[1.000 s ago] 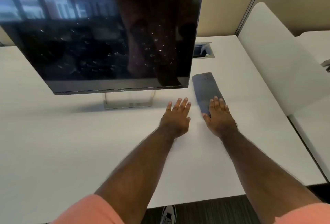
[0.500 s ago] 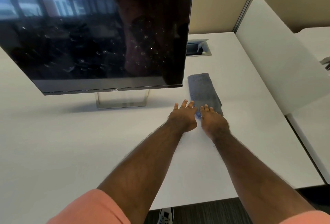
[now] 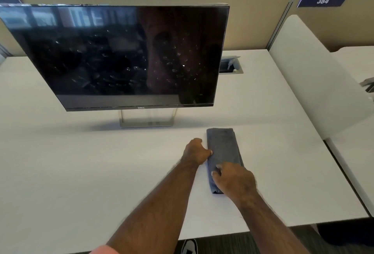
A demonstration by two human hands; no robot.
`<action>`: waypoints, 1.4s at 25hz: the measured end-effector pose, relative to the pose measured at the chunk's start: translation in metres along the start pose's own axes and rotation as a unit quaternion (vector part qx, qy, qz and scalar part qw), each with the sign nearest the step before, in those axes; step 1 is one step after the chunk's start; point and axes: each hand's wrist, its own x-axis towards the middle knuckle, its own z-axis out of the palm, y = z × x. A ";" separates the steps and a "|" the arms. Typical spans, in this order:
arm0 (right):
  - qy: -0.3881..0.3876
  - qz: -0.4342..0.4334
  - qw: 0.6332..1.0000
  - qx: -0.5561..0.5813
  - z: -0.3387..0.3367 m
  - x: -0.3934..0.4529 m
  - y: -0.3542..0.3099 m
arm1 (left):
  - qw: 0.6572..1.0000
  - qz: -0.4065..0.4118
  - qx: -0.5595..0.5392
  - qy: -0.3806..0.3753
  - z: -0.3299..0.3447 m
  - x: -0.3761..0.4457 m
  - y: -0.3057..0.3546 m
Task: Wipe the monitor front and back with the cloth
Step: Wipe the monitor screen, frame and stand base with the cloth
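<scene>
A person's left hand (image 3: 196, 151) and right hand (image 3: 234, 179) are curling onto a folded grey cloth (image 3: 222, 148) lying on the white desk (image 3: 81, 172), just in front of the monitor (image 3: 121, 55). Wiping is not yet starting: the screen is showing specks, and front and back are both awaiting cleaning.

Cloth (image 3: 222, 148): grey, folded long, flat on the white desk (image 3: 81, 172).
Left hand (image 3: 195, 151): I pinch the cloth's left edge.
Right hand (image 3: 234, 180): curled on its near end.
Monitor (image 3: 125, 55): upright behind, screen dark and spotted.
</scene>
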 end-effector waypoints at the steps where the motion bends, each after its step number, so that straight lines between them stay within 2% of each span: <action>1: 0.009 0.014 1.000 0.024 0.000 0.002 -0.002 | 1.000 0.005 -0.025 -0.008 0.000 -0.005 0.002; 3: 0.031 0.034 0.995 0.089 0.003 0.005 -0.001 | 0.995 -0.003 -0.089 -0.033 0.001 -0.014 0.007; 6: 0.070 0.017 0.988 0.139 0.011 0.009 0.006 | 0.979 -0.022 -0.177 -0.104 -0.001 -0.028 0.020; 8: 0.061 0.007 0.975 0.215 0.013 0.012 0.005 | 0.978 0.001 -0.166 -0.124 -0.007 -0.038 0.030; 11: 0.086 -0.003 0.923 0.374 0.006 0.018 -0.002 | 0.985 0.079 -0.107 -0.111 -0.022 -0.050 0.042; 14: 0.133 0.062 0.885 0.443 -0.016 0.024 -0.006 | 0.978 0.178 -0.059 -0.088 -0.050 -0.063 0.046; 16: 0.180 0.106 0.843 0.496 -0.036 0.026 -0.007 | 0.975 0.220 0.005 -0.010 -0.079 -0.070 0.041; 18: 0.238 0.121 0.778 0.569 -0.062 0.025 -0.018 | 0.958 0.262 0.057 0.101 -0.123 -0.080 0.029; 21: 0.346 0.150 0.715 0.589 -0.102 0.028 -0.040 | 0.904 0.333 0.113 0.245 -0.200 -0.097 0.008; 25: 0.444 0.106 0.636 0.623 -0.150 0.043 -0.100 | 0.822 0.371 0.125 0.412 -0.318 -0.112 -0.019; 27: 0.478 0.079 0.621 0.616 -0.165 0.054 -0.134 | 0.813 0.348 0.089 0.457 -0.373 -0.113 -0.027; 29: 0.503 0.052 0.616 0.604 -0.177 0.066 -0.174 | 0.825 0.322 0.042 0.462 -0.422 -0.110 -0.029; 32: 0.516 0.008 0.626 0.584 -0.188 0.084 -0.237 | 0.860 0.318 -0.037 0.397 -0.469 -0.100 -0.022; 35: 0.521 -0.069 0.681 0.510 -0.187 0.096 -0.302 | 0.884 0.324 -0.159 0.299 -0.483 -0.094 -0.011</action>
